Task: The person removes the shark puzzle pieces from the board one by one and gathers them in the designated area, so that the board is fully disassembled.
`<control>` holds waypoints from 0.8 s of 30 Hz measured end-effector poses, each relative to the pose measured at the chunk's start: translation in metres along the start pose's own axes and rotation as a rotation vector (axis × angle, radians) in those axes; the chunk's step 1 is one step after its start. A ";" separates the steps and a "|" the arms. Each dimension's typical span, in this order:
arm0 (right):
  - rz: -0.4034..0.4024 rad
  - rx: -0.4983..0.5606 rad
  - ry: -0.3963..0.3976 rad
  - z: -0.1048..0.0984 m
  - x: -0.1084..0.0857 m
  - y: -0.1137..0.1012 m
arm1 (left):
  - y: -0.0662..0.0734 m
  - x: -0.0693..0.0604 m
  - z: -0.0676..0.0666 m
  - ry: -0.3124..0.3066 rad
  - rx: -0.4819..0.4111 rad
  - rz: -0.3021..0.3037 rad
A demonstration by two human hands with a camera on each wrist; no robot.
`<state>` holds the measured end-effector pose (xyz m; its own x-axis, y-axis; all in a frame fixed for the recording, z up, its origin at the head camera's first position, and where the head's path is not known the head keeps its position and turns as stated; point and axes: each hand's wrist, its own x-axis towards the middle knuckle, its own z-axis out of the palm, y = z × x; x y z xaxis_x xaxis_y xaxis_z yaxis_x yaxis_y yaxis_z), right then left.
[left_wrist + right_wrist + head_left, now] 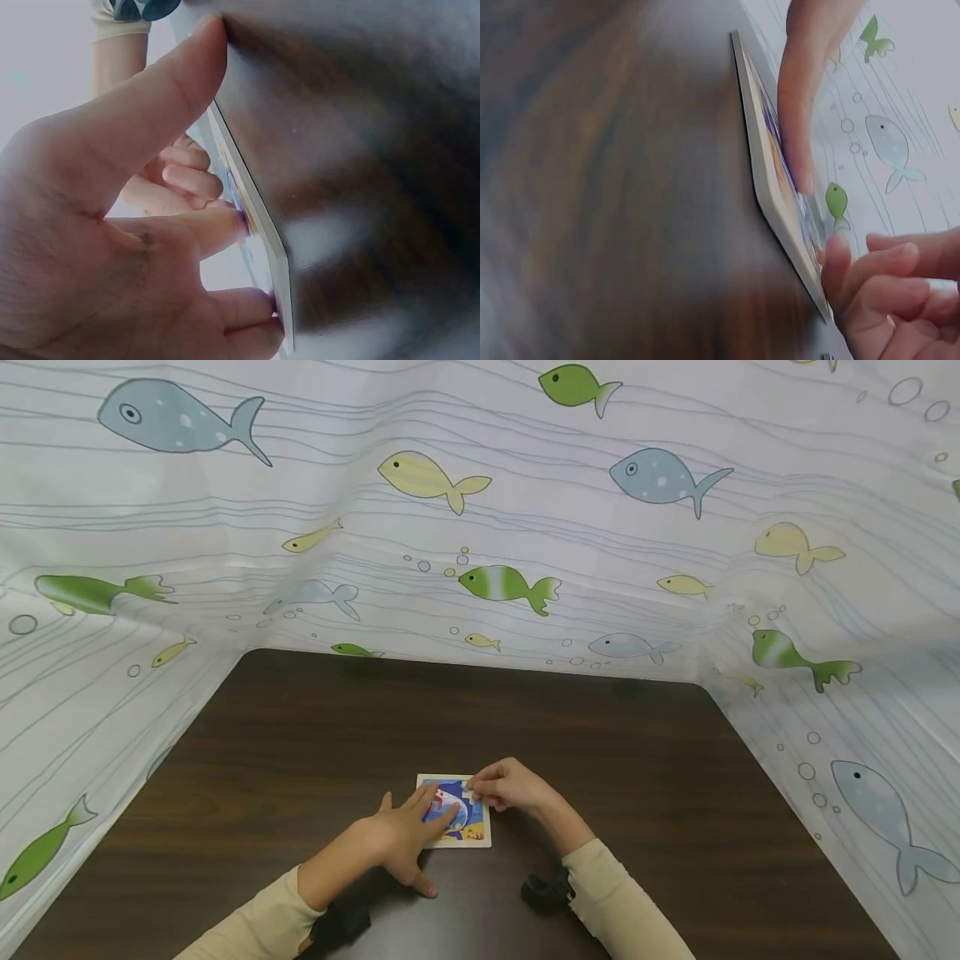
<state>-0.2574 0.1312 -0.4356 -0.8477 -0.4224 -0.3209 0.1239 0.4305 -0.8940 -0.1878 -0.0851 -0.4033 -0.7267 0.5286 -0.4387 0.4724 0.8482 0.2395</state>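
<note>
A small square picture puzzle (453, 837) with a pale border lies on the table, showing a blue scene with a white sea animal and orange at the bottom. My left hand (401, 839) rests over its left part, fingers spread, fingertips touching the picture, thumb on the table. In the left wrist view those fingers (217, 232) press the board's face. At the upper right corner my right hand (513, 787) has curled fingers, thumb and index together on what looks like a puzzle piece, mostly hidden by the fingertips. The right wrist view shows the right hand (892, 300) against the board's edge.
The dark wood table (337, 718) extends around the puzzle. A white fish-print curtain (510, 535) hangs along the back and both sides. Black wrist devices (546, 892) sit beneath both forearms, near the table surface.
</note>
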 end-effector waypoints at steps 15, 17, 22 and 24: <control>-0.031 0.006 0.156 0.013 0.008 0.005 | 0.002 -0.001 -0.002 -0.007 0.023 -0.009; -0.029 0.011 0.160 0.012 0.009 0.006 | 0.002 -0.001 0.000 -0.008 0.026 -0.008; -0.034 -0.015 0.158 -0.004 0.005 0.002 | 0.001 -0.001 0.000 -0.003 0.029 -0.012; -0.025 -0.041 0.150 -0.017 0.001 0.000 | 0.001 -0.001 0.000 0.004 0.026 -0.011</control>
<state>-0.2673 0.1442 -0.4312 -0.9181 -0.3108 -0.2460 0.0837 0.4548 -0.8866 -0.1871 -0.0845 -0.4025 -0.7340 0.5191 -0.4380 0.4766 0.8531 0.2123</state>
